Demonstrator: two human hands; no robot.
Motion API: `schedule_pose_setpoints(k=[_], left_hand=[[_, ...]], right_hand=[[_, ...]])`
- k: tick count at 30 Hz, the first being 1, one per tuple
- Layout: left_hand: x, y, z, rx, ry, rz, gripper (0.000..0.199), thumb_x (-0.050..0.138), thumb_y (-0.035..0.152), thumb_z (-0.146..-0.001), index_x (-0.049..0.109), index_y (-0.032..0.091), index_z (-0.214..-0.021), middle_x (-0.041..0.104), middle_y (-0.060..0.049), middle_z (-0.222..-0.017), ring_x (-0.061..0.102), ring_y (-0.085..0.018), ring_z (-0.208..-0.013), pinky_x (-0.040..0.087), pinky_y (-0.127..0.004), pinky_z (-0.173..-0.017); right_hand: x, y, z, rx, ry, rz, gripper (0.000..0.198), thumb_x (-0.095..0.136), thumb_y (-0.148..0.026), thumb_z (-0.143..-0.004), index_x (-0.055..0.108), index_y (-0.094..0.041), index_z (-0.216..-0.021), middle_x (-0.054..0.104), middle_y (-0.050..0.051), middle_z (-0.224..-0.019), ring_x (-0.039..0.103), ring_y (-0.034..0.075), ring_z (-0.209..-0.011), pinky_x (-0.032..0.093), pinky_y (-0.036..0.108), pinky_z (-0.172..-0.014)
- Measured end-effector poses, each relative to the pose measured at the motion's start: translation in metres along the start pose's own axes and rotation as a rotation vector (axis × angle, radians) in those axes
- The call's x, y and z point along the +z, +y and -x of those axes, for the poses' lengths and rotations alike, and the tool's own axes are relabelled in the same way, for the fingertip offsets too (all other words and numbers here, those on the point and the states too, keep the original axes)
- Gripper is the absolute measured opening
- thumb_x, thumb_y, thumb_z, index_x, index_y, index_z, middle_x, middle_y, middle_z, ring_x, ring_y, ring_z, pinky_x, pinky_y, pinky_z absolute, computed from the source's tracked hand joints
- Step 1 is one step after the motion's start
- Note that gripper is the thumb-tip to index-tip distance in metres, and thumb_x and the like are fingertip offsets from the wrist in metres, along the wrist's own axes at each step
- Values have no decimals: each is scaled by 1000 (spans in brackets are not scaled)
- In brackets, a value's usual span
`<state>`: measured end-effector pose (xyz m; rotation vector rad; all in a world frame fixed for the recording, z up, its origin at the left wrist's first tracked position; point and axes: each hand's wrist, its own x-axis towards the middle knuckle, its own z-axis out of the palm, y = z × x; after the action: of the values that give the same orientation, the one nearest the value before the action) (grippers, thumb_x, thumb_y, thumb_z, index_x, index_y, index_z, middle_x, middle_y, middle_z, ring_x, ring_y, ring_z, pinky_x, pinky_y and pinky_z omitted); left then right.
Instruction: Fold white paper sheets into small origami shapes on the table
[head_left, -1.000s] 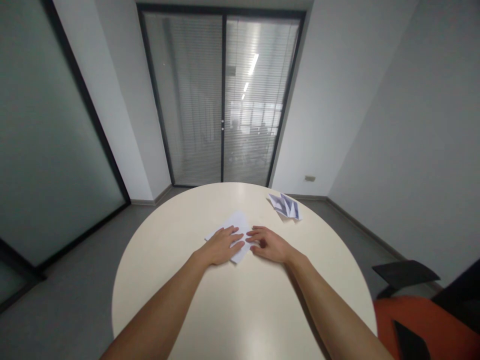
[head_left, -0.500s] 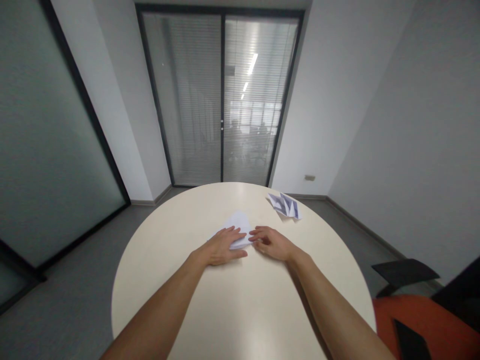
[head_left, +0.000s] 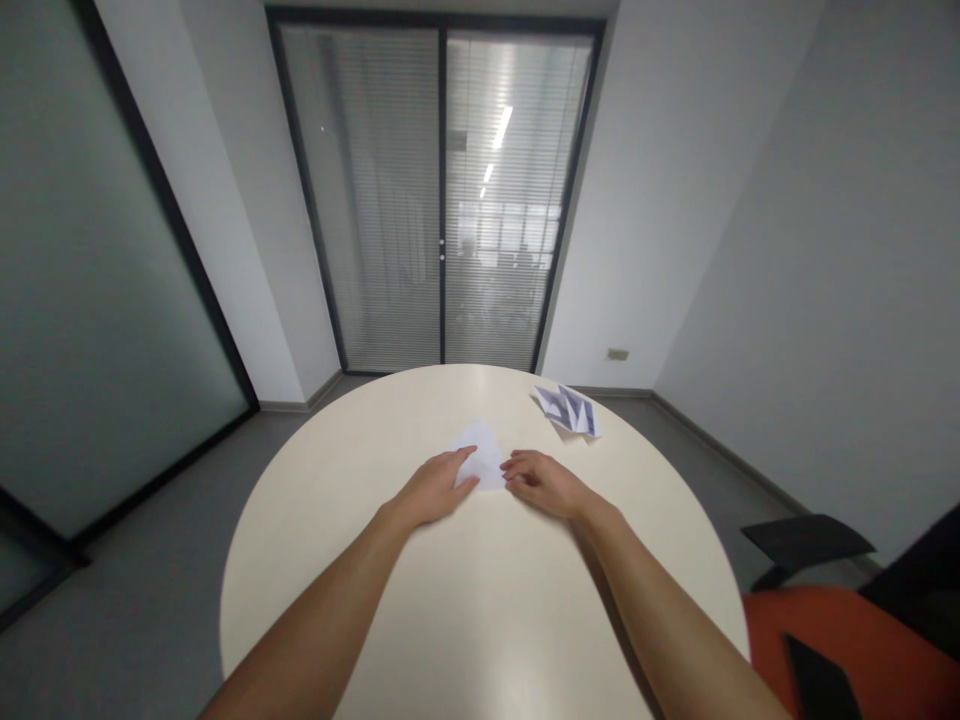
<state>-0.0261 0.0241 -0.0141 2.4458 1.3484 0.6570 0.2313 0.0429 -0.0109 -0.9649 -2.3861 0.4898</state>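
A white folded piece of paper (head_left: 481,458), roughly triangular with its point away from me, lies on the round table. My left hand (head_left: 435,488) rests on the paper's left part, fingers extended and thumb spread apart from them. At the paper's lower right corner, my right hand (head_left: 546,484) has its fingers bent and drawn together with the thumb, pinching the edge. Its fingertips partly cover that corner.
Another folded paper piece (head_left: 568,412), zigzag and bluish-white, sits near the far right rim of the cream table (head_left: 465,620). An orange-seated chair (head_left: 847,640) with black armrests stands at the right. Beyond are glass doors (head_left: 495,190) with blinds.
My left hand has drawn back slightly and turned, its fingers uncovering more of the paper. The paper's lower edge now lies flatter. My right hand stays at the right corner.
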Motion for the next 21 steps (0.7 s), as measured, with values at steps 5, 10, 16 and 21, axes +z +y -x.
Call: schedule_pose_setpoints(k=[5, 10, 16, 21], left_hand=[[6, -7, 0, -22, 20, -27, 67, 50, 38, -95, 28, 15, -154, 51, -16, -147, 52, -27, -131, 39, -40, -110], [11, -13, 0, -11, 29, -46, 68, 52, 35, -94, 28, 13, -154, 50, -17, -147, 51, -28, -132, 39, -41, -111], [10, -13, -1, 27, 59, -115, 50, 54, 29, -93, 48, 17, -142, 51, -12, -147, 45, -25, -135, 34, -40, -116], [6, -4, -4, 55, 69, -181, 33, 50, 23, -95, 64, 23, -124, 61, -7, -133, 50, -25, -125, 41, -42, -107]], right_hand=[[-4, -8, -1, 24, -5, 33, 19, 63, -25, -85, 76, -21, -99, 73, 6, -94, 65, 20, -80, 51, 35, -85], [-6, -16, -1, 32, -29, 20, 29, 63, -23, -84, 76, -21, -110, 70, 5, -90, 58, 15, -67, 47, 28, -68], [0, -16, -1, 17, -50, -10, 22, 65, -25, -83, 80, -22, -100, 70, 7, -93, 63, 19, -78, 49, 28, -71], [5, -15, 0, 61, -59, -22, 20, 67, -26, -82, 80, -20, -96, 65, 12, -127, 66, 18, -82, 51, 29, -72]])
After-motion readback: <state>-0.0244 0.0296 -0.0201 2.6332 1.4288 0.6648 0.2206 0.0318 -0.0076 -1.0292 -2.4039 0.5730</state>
